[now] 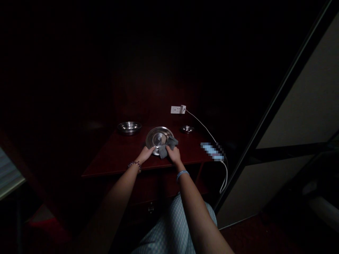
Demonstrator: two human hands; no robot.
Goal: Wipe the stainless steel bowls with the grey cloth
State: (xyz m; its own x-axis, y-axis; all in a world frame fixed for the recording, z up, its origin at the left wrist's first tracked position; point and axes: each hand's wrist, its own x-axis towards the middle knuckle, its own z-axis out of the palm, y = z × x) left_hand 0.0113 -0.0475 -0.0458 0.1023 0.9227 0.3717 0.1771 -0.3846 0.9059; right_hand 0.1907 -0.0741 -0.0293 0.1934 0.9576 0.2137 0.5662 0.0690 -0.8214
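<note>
A shiny round metal plate (156, 135) is tilted up over the front part of the dark red desk. My left hand (146, 153) grips its lower left rim, thumb on the upper face. In my right hand (173, 153) is a grey cloth (172, 142), pressed against the plate's right side. The cloth hides part of the lower right rim. To the left on the desk sits a stack of metal bowls (129, 127), and a small metal bowl (186, 129) stands at the back right.
The dark red desk (111, 160) has a drawer below. On the wall is a white socket (176, 110) with a charger (183, 109); its white cable (202, 124) runs down to a blurred blue item (212, 151) at the right edge. A sliding door frame (278, 91) stands on the right.
</note>
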